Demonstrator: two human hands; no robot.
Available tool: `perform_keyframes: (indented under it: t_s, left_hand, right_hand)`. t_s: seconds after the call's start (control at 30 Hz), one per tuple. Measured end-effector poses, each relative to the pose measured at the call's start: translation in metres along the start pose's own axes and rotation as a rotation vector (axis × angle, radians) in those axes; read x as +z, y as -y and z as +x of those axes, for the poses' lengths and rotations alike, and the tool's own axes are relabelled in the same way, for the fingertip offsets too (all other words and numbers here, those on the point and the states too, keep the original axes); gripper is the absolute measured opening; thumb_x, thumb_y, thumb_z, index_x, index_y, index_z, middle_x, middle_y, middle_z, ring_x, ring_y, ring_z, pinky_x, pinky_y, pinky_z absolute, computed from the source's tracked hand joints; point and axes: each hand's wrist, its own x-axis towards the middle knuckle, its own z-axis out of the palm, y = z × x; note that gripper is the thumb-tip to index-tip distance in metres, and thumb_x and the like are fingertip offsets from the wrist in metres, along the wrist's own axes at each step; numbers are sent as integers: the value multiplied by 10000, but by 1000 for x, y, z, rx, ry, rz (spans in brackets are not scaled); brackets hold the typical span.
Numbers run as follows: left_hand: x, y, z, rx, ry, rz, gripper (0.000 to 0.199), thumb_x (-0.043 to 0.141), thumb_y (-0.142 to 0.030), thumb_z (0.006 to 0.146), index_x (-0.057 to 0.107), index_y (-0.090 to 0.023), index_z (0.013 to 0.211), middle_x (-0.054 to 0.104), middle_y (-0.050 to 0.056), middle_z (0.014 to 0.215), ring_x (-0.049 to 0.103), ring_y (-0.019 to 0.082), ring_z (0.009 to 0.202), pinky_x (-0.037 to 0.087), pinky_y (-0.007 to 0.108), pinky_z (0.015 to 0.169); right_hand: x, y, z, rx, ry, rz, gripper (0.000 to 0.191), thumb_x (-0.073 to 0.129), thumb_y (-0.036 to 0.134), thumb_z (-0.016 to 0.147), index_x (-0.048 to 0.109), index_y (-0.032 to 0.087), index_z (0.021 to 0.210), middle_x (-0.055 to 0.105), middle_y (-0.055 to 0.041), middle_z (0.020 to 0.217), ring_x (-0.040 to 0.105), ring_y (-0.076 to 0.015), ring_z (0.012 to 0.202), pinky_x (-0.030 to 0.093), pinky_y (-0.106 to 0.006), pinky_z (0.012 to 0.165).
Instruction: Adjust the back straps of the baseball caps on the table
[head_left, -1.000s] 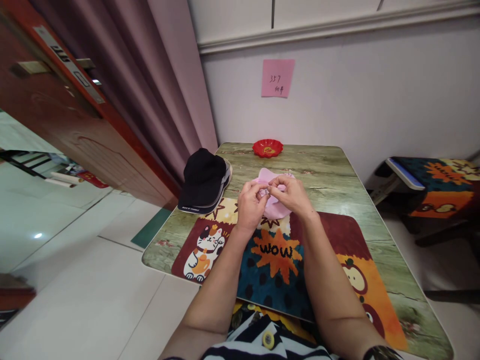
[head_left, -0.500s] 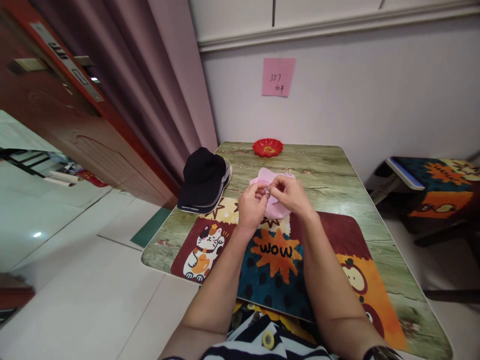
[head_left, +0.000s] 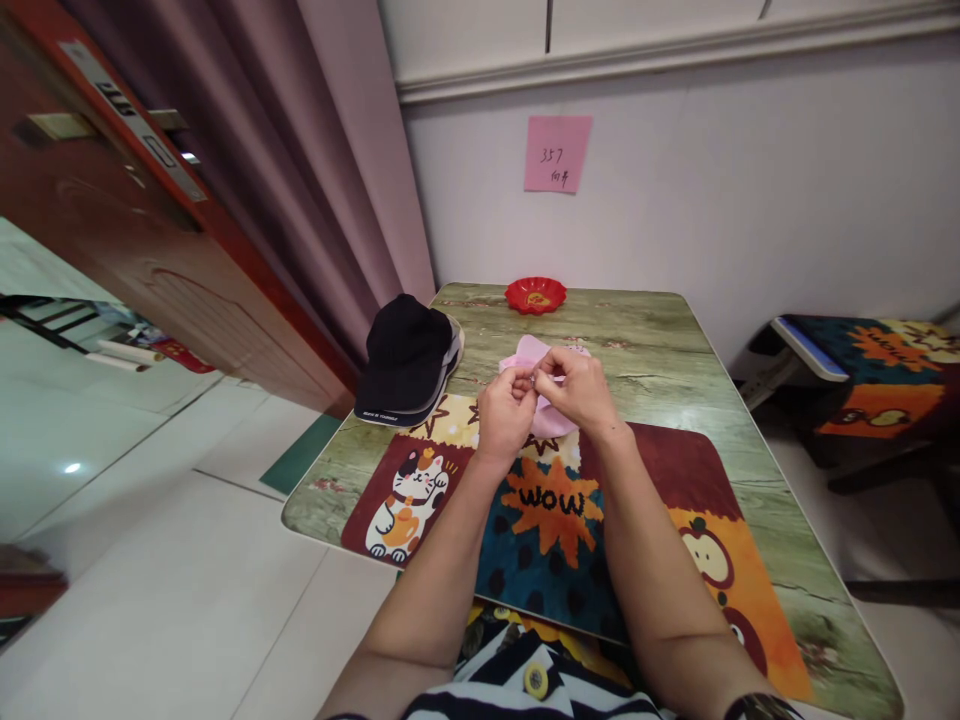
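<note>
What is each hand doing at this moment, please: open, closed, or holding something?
Left hand: closed, pinching part of the pink cap.
Right hand: closed in a pinch at the cap; exactly what it grips cannot be told.

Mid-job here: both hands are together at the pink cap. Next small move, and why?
Probably hold the left hand steady and ease the right hand back slightly: both pinch at a small bit over the pink cap, largely hiding it, so its position can't be judged.

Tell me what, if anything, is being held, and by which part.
The left hand and right hand pinch something small at the pink cap; which part cannot be told.
</note>
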Motion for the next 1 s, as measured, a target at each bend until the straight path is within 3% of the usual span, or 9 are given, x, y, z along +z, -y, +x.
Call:
perform_keyframes:
  t_s: [0.17,0.3,0.47,0.7,1.0]
  left_hand:
    - [-2,2,3,-169,-2,-249,244,712,-218,707,650,-159,936,588,-41,686,561,75,531,523,207,532]
    - [-2,3,4,-192,-20,-288,264,719,-223,685,634,-156,927,581,-34,718,554,75,552,542,218,538]
    - [-2,4,4,-94,-38,-109,199,655,-157,720,649,-165,919,591,-27,699,539,75,560,490,194,559]
    - [-2,-4,2,86,-68,189,246,608,-75,738,680,-193,943,634,-8,736,566,113,626,489,236,650]
    - [-3,-10,1,96,-65,270,224,597,-77,758,676,-194,931,660,5,762,602,139,661,508,272,697]
  right_hand:
    - [-6,-4,-1,-17,-15,-1,112,644,287,847,670,238,749,750,-34,902,665,-215,882,447,-323,817]
    - [-9,-6,-1,58,9,-17,150,678,357,849,710,238,762,748,-31,839,647,-198,760,426,-307,714]
    - [-7,0,-1,129,35,72,168,661,342,825,688,209,727,701,-7,684,591,-155,605,411,-280,635]
    - [-3,8,0,123,-29,59,125,629,294,775,625,215,678,675,-6,643,571,-148,575,417,-270,605]
    - [2,6,-1,101,-18,79,108,612,268,763,611,212,670,656,0,641,556,-140,569,419,-269,607]
